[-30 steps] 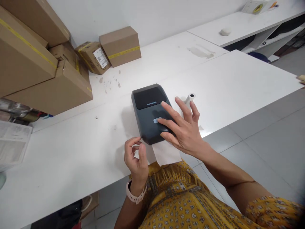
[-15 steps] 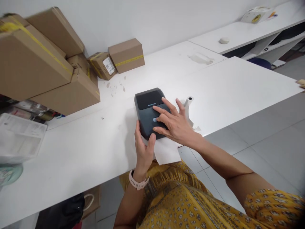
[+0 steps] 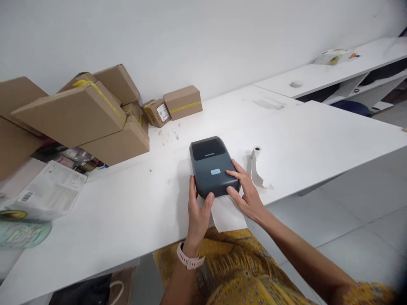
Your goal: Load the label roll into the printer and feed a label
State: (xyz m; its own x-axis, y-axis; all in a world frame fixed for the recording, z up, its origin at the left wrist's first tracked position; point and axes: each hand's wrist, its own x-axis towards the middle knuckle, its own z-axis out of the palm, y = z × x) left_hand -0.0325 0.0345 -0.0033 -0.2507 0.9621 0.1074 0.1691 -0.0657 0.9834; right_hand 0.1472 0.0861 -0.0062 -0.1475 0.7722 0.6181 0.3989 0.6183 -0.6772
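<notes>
A dark blue-grey label printer (image 3: 206, 183) with a black glossy window and a light blue button lies on the white table. My left hand (image 3: 199, 212) is closed around its near left corner, thumb at the front edge. On the near right corner, my right hand (image 3: 248, 192) grips the same printer, thumb low at the front and fingers over the top and side. A white paper sheet (image 3: 227, 215) extends from beneath the printer's front over the table edge. Right of the printer stands a small paper roll (image 3: 256, 153), its loose strip trailing toward me.
Cardboard boxes (image 3: 71, 118) are stacked at the left, with two smaller ones (image 3: 182, 103) by the wall. A white carton (image 3: 60, 186) and a green container (image 3: 27, 234) sit near left. Paper scraps dot the table (image 3: 302, 140). A round white object (image 3: 296, 84) is at the far right.
My right hand has moved from the printer's top, near its button, down to the near right corner, uncovering the button. My left hand stays on the left corner. The view has tilted up.
</notes>
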